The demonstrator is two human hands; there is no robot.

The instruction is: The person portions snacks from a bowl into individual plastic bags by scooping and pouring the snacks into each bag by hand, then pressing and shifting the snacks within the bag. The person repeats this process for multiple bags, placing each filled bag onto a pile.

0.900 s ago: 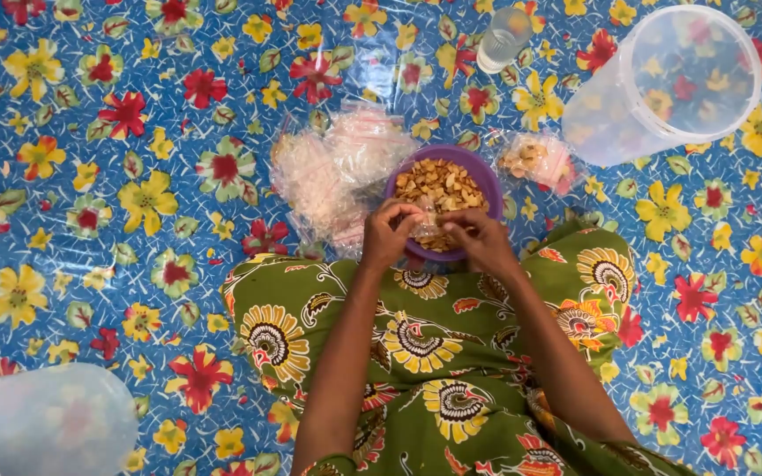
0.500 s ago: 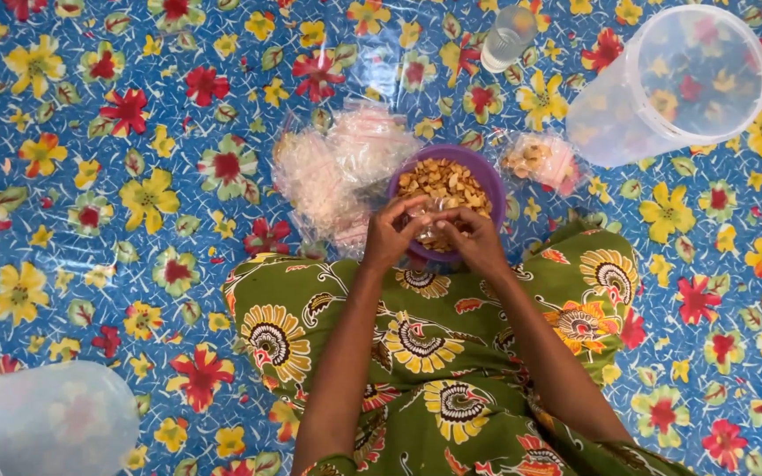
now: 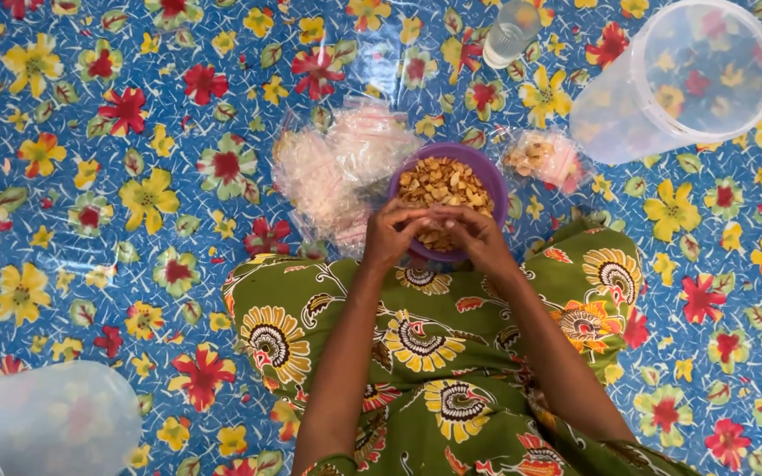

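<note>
A purple bowl (image 3: 489, 189) full of golden fried snack pieces stands on the floral mat, just beyond my knees. My left hand (image 3: 392, 234) and my right hand (image 3: 476, 234) meet over the bowl's near rim, with fingers curled and fingertips touching. Some snack pieces show between the hands; I cannot tell whether these lie in a clear bag or in the bowl. A heap of empty clear plastic bags (image 3: 332, 172) lies against the bowl's left side. To the right of the bowl rests a small clear bag filled with snacks (image 3: 540, 159).
A large clear plastic tub (image 3: 685, 79) lies on its side at the top right. Another clear tub (image 3: 41, 423) is at the bottom left. A small clear bottle (image 3: 511, 31) stands at the top edge. My lap in green patterned cloth (image 3: 434, 353) fills the lower middle.
My two hands have drawn closer together over the bowl's near rim, until the fingertips touch. Nothing else has moved.
</note>
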